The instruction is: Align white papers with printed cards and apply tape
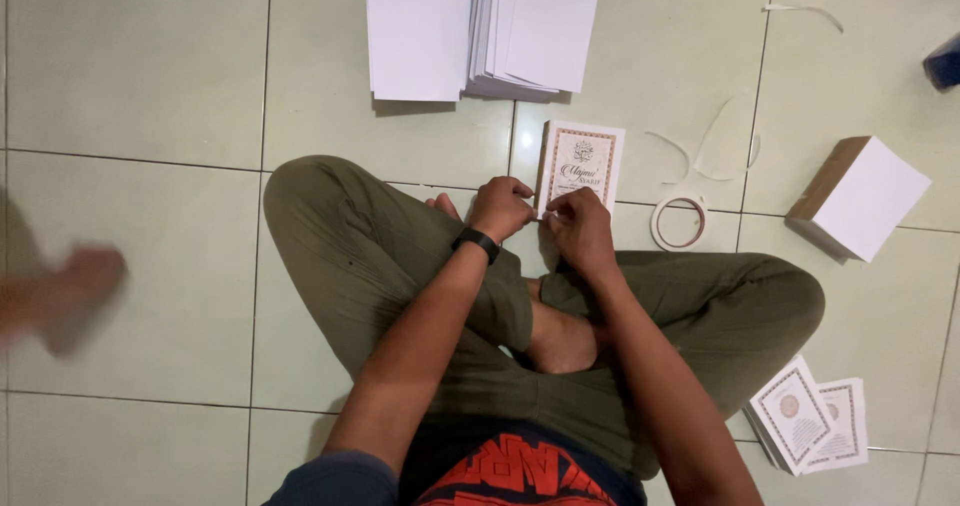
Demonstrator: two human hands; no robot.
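I sit cross-legged on a tiled floor. A white booklet (583, 163) with an ornate brown-bordered cover lies on the floor just past my knees. My left hand (499, 209), with a black band on its wrist, pinches at the booklet's near left corner. My right hand (580, 228) rests on the booklet's near edge, fingers curled at the same corner. What is between the fingertips is too small to tell.
Stacks of white sheets (418, 36) (530, 32) lie ahead. A roll of tape (679, 222) and loose strips (705, 151) lie to the right, beyond them a white block of paper (860, 198). Printed covers (808, 414) sit by my right knee. A blurred foot (70, 291) is at the left.
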